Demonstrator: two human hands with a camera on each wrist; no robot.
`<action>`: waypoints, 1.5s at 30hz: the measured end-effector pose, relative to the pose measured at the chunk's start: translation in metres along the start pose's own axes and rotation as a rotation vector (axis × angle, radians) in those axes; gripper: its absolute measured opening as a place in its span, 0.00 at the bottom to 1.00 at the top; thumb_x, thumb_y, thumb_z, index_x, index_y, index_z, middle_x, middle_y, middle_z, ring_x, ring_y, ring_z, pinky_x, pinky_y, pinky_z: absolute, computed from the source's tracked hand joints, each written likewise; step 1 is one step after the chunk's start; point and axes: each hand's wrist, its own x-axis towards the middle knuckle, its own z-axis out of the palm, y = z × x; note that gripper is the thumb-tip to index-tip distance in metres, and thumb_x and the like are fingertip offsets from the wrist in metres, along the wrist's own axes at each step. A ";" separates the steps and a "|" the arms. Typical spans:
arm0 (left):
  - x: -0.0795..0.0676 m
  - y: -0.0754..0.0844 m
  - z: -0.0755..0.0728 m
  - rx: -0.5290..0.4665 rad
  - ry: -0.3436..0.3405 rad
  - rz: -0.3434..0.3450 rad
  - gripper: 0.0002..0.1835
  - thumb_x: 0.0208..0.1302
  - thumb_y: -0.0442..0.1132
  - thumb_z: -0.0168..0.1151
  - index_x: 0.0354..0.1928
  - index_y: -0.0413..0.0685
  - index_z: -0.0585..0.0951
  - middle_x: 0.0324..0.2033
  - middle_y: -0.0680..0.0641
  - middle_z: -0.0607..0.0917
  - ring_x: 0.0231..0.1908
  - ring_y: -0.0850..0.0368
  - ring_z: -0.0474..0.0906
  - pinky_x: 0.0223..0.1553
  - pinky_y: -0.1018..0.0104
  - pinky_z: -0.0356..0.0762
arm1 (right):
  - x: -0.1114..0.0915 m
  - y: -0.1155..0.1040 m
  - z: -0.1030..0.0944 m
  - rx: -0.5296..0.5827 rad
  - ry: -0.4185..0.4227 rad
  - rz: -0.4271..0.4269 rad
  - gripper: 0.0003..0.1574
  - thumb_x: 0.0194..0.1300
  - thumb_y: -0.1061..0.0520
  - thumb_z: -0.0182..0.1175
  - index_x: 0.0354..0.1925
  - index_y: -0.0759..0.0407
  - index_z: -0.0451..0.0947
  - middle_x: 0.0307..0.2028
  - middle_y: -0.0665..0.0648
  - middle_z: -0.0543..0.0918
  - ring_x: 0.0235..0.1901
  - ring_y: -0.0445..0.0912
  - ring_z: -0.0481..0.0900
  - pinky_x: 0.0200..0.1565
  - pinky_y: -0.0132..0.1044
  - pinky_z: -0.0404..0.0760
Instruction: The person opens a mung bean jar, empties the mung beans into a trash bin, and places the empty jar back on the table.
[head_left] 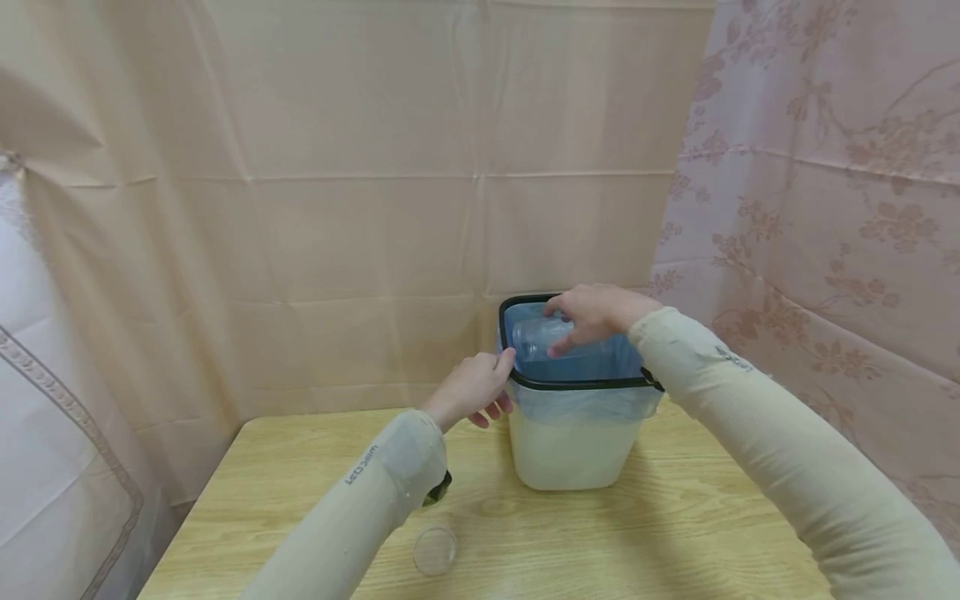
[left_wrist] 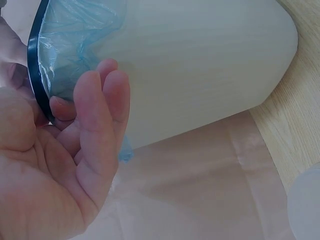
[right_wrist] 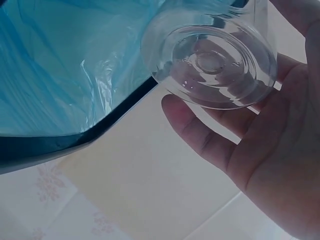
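Right hand [head_left: 596,312] grips a clear jar [head_left: 531,337] over a bin [head_left: 573,446]; left hand [head_left: 472,387] pinches the rim [head_left: 577,385]. Seemingly disposal, calling for release.

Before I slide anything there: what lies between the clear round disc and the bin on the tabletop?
Bare wooden tabletop lies between the clear round disc and the bin, as the head view shows.
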 end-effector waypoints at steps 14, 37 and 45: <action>0.000 0.001 0.000 -0.004 0.001 -0.004 0.31 0.81 0.59 0.35 0.37 0.43 0.80 0.27 0.45 0.87 0.25 0.50 0.83 0.24 0.58 0.84 | -0.013 0.006 0.000 0.102 0.090 -0.024 0.48 0.61 0.34 0.70 0.69 0.59 0.71 0.58 0.66 0.81 0.58 0.61 0.78 0.59 0.60 0.75; 0.000 -0.001 0.001 0.000 0.007 0.008 0.33 0.80 0.61 0.36 0.37 0.42 0.82 0.27 0.45 0.87 0.26 0.49 0.83 0.25 0.58 0.84 | -0.043 0.002 0.009 0.231 0.223 0.151 0.54 0.61 0.26 0.64 0.67 0.64 0.71 0.53 0.67 0.83 0.48 0.57 0.83 0.50 0.57 0.81; -0.001 -0.001 0.001 -0.001 0.008 0.003 0.33 0.80 0.60 0.35 0.35 0.43 0.81 0.27 0.45 0.87 0.25 0.50 0.83 0.25 0.58 0.84 | -0.054 0.002 0.005 0.317 0.238 0.154 0.54 0.60 0.25 0.64 0.68 0.61 0.71 0.56 0.69 0.82 0.53 0.60 0.82 0.52 0.59 0.80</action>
